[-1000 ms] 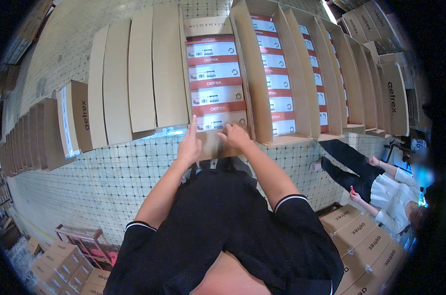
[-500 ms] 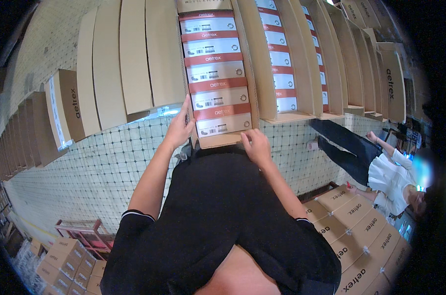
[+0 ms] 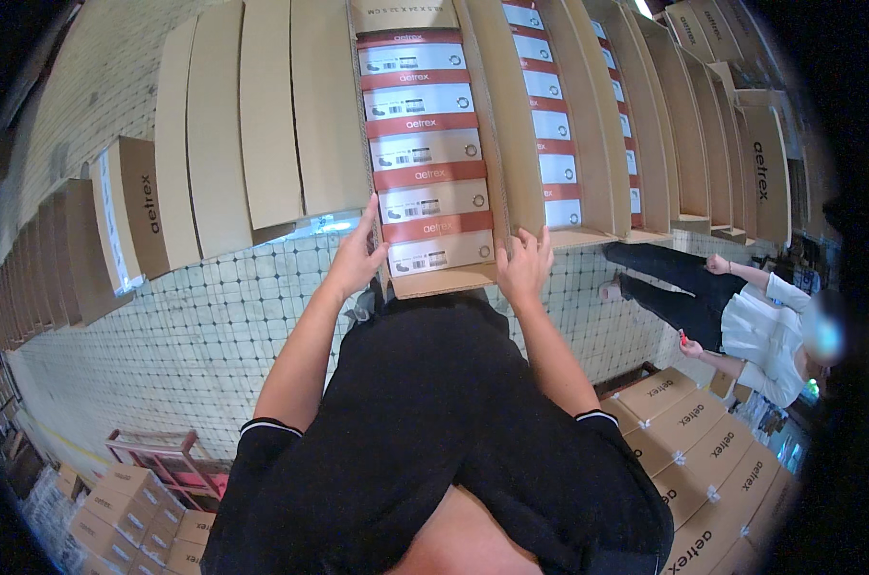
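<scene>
An open cardboard carton (image 3: 441, 282) stands in front of me, packed with a row of shoe boxes (image 3: 436, 202) with white label ends and red lids. My left hand (image 3: 358, 259) is at the near left corner, its fingers straight along the outside of the wall and its thumb over the edge, holding the carton. At the near right corner is my right hand (image 3: 525, 268), fingers apart and pointing forward over the side wall, nothing visible in it. The finger undersides are hidden.
More open cartons (image 3: 583, 172) of shoe boxes stand to the right, and tall brown cartons (image 3: 214, 134) to the left. Sealed cartons (image 3: 698, 431) are stacked at lower right. A person (image 3: 755, 321) stands at the right. A red metal cart (image 3: 161, 455) is at lower left.
My right hand has moved right and forward from the carton's front edge to its right wall, its fingers opening. My left hand stays on the left wall. The other person's arms have shifted.
</scene>
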Action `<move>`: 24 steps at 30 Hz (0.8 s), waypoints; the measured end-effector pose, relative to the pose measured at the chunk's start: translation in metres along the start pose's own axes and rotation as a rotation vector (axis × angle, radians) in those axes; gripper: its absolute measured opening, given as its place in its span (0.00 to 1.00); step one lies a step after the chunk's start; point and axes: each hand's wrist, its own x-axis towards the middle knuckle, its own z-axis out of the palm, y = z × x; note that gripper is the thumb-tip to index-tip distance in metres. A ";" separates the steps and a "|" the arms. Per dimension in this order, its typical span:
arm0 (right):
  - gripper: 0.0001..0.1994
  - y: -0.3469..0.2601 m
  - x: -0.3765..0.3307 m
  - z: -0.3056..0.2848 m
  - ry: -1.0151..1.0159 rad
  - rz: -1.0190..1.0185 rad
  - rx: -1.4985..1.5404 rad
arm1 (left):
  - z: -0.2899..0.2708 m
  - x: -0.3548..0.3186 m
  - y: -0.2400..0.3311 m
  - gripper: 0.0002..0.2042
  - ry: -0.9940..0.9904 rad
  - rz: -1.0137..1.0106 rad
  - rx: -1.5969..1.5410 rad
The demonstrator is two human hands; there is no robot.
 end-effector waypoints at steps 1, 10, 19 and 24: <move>0.16 0.001 -0.001 0.002 0.015 0.001 0.011 | 0.000 0.000 0.000 0.42 0.008 0.024 0.005; 0.13 0.003 -0.001 0.008 0.052 0.016 0.051 | 0.004 0.006 -0.013 0.42 0.025 0.072 0.003; 0.13 0.004 -0.002 0.007 0.009 0.037 0.037 | 0.004 0.006 -0.009 0.42 0.012 0.084 -0.004; 0.13 0.003 -0.001 0.007 -0.001 0.045 0.065 | 0.003 0.007 -0.008 0.41 -0.012 0.039 -0.125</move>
